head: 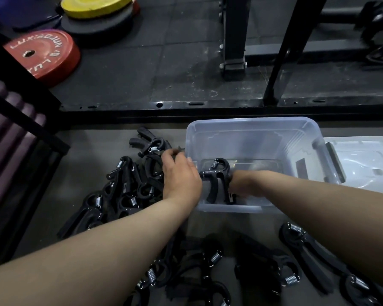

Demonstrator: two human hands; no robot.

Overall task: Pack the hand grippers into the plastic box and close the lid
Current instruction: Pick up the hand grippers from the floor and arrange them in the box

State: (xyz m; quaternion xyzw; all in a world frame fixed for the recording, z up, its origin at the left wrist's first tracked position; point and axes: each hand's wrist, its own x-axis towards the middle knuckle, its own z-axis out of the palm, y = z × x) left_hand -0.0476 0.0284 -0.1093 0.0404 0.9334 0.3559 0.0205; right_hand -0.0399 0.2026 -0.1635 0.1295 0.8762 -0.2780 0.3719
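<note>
A clear plastic box [301, 138] stands open on the floor. My right hand [241, 183] reaches inside it and holds a black hand gripper [217, 180] upright near the box's near-left corner; the hand is blurred behind the wall. My left hand [179, 173] is just outside the box's left wall, over a pile of black hand grippers [124, 191]. Its fingers curl down around one gripper [153, 166] at the pile's right edge. More grippers [210, 261] lie in front of the box. The box's clear lid [363, 164] lies flat to its right.
A black metal rack base [186, 106] runs across just behind the box, with uprights [234, 36] beyond. Red [42, 54] and yellow [95, 5] weight plates lie on the rubber floor at the far left. A dark frame [24, 120] stands to the left.
</note>
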